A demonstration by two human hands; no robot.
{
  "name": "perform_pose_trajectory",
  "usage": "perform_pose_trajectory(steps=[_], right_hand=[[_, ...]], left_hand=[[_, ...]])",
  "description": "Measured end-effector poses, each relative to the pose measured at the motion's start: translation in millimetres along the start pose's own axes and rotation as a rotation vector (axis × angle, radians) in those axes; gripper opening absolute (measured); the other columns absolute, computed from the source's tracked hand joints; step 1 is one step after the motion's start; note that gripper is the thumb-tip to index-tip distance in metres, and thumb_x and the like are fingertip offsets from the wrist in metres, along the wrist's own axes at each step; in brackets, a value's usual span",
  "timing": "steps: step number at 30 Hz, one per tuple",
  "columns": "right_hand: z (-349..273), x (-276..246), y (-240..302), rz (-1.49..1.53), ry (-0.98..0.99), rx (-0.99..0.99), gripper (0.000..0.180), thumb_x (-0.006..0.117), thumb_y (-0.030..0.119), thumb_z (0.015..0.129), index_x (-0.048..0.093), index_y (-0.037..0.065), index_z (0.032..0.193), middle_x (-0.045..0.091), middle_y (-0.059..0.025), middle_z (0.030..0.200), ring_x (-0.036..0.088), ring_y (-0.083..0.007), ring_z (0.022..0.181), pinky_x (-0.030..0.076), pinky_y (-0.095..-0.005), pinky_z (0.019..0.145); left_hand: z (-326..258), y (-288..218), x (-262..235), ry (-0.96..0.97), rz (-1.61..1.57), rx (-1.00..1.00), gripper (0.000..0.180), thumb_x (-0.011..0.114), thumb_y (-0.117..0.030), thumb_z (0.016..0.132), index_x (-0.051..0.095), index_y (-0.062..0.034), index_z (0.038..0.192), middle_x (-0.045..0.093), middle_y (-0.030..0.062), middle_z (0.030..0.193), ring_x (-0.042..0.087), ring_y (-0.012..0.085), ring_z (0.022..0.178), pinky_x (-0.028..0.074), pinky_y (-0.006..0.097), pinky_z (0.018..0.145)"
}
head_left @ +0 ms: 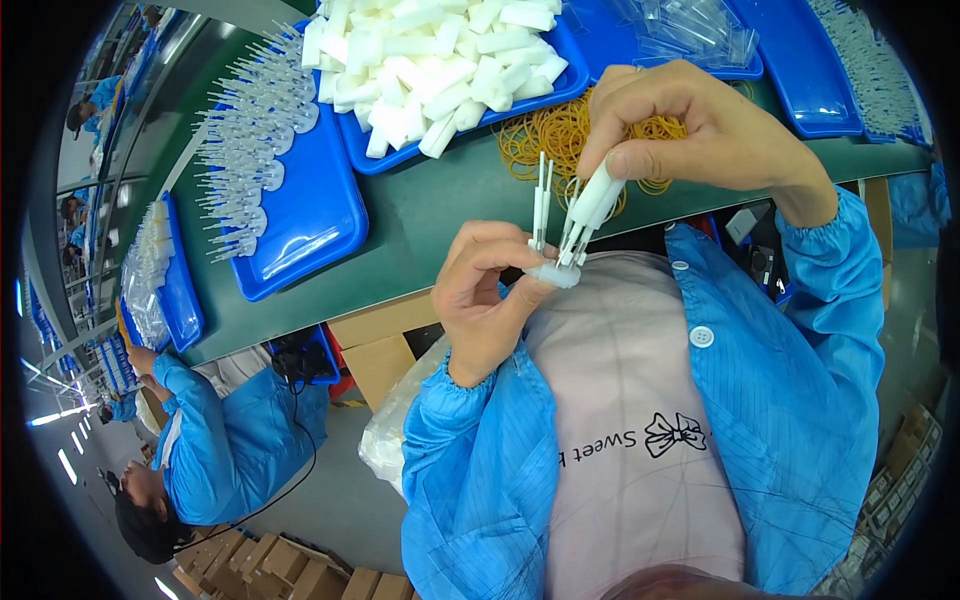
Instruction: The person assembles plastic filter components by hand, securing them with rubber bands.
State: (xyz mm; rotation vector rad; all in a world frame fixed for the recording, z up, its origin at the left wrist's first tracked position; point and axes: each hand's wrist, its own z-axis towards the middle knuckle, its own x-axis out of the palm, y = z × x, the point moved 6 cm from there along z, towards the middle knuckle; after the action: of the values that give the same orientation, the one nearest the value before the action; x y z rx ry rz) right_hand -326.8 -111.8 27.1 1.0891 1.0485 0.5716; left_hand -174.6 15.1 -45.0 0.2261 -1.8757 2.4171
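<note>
My left hand (482, 290) is closed in a pinch on a small translucent round base (556, 275). Several thin white prongs (541, 200) stand up from that base. Above it, my right hand (695, 125) grips the top of a white foam-like sleeve (600, 196) between thumb and fingers. The sleeve is tilted, its lower end at some of the prongs; whether it surrounds them, I cannot tell. Just behind my right hand lies a heap of yellow-brown rubber bands (545, 135) on the green tabletop (420, 215).
White foam pieces (430, 70) fill a blue tray beyond my hands. Left of it, another blue tray (310, 220) holds rows of pronged bases (250, 130). Clear plastic pieces (690, 35) lie in a tray at the far right. A co-worker in blue (220, 440) sits at the left.
</note>
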Motion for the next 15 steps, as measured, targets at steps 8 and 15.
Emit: perform_pose_trajectory(steps=[8, 15], right_hand=[[18, 8, -6, 0.134, 0.047, 0.031, 0.018, 0.068, 0.018, 0.083, 0.07, 0.001, 0.09, 0.066, -0.0046, 0.081, 0.059, -0.012, 0.081, 0.045, -0.0266, 0.076], [25, 23, -6, 0.273, 0.084, 0.145, 0.019, 0.066, 0.018, 0.084, 0.068, 0.001, 0.094, 0.066, -0.0046, 0.088, 0.06, -0.0113, 0.086, 0.046, -0.0266, 0.081]], left_hand=[[5, 2, 2, -0.139, -0.216, -0.128, 0.023, 0.069, 0.01, 0.075, 0.059, 0.0018, 0.094, 0.053, 0.01, 0.099, 0.062, 0.0168, 0.087, 0.053, 0.028, 0.079], [3, 4, -9, -0.12, -0.162, -0.012, 0.023, 0.067, 0.009, 0.078, 0.056, 0.0024, 0.097, 0.052, 0.0094, 0.099, 0.061, 0.0162, 0.091, 0.052, 0.028, 0.082]])
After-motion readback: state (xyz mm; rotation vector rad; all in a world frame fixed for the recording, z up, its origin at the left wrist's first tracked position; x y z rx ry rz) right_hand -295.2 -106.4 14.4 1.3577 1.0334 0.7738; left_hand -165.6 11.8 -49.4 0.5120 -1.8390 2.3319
